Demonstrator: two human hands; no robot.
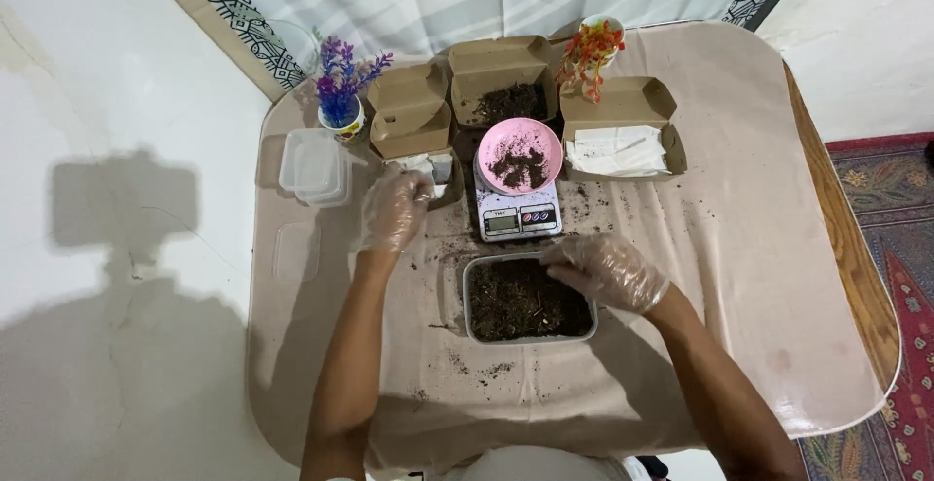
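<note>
Soil-filled tray [528, 299] sits on the bench [739, 248] before you, your gloved right hand [605, 269] bent over its far rim, fingers [562, 252] curled loosely together at the soil. Your left hand [394, 211] reaches straight ahead, fingertips pinched at a small open box [435, 168]. One scale [518, 213] carries one pink plate [520, 155]; three cardboard boxes [623, 102] and two flower pots [342, 119] stand behind.

The right hand [605, 269], in a clear plastic glove, rests over the far right rim of a grey tray of soil [526, 299]. The gloved left hand [394, 211] reaches into a small cardboard box [435, 172] left of the kitchen scale [518, 214], which carries a pink plate [520, 154] with soil crumbs.
</note>
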